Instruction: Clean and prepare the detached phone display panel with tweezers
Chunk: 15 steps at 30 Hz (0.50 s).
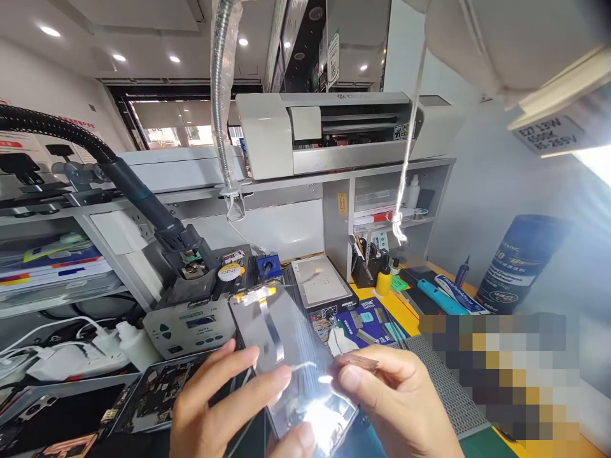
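Note:
A phone display panel, back side up and strongly glossy, is tilted in front of me. A gold-coloured flex part shows at its far end, and bright glare covers its near end. My left hand grips it, fingers across its left side and thumb near the lower end. At the panel's right edge, my right hand pinches a small, thin brown piece between thumb and forefinger. What kind of piece it is I cannot make out.
Opened phone bodies lie at left, before a grey control box. Behind stand a yellow bottle and a black tool holder. At right are a blue spray can and a grey ridged mat. A lamp hangs above.

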Available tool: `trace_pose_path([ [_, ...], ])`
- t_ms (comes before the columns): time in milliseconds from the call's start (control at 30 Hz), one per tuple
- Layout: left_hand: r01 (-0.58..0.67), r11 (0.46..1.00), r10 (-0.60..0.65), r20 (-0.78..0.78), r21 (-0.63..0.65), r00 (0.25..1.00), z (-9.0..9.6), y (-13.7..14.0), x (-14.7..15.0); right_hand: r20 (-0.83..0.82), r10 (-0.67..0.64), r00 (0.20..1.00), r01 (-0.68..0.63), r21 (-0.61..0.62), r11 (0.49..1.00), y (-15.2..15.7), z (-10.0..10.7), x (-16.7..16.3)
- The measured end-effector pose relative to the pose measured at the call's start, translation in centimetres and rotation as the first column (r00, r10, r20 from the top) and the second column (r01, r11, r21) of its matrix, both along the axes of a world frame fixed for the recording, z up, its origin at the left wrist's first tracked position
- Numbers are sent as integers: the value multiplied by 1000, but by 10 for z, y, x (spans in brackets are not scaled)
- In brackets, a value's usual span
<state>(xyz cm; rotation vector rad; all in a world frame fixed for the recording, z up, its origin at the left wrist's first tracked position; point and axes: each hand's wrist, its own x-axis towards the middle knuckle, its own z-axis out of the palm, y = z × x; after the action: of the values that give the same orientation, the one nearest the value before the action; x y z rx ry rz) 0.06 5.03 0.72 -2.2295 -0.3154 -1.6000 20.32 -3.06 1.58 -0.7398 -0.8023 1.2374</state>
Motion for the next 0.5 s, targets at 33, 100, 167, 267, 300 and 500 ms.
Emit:
trace_pose_path([
  [33,-5,1000,5,-32,-2,999,-1,-1,-1,36,7,999,-8,17,1000,0,-2,2],
  [100,-28,998,22,-88,-63,996,-2,-8,3,89,10,996,-14,41,999,1,-5,5],
  [167,-22,980,17,-26,-198,1000,-2,-22,12,103,-22,994,16,51,999,2,-7,5],
  [267,198,832,88,475,-519,876,0,-42,29,109,-107,988,103,39,994,3,-5,0],
  [300,376,708,130,634,-597,762,2,-47,34,108,-118,987,115,31,993,3,-5,-2],
  [500,902,-201,516,742,-382,429,21,-54,46,57,98,994,-94,-73,993,4,-15,-21],
])
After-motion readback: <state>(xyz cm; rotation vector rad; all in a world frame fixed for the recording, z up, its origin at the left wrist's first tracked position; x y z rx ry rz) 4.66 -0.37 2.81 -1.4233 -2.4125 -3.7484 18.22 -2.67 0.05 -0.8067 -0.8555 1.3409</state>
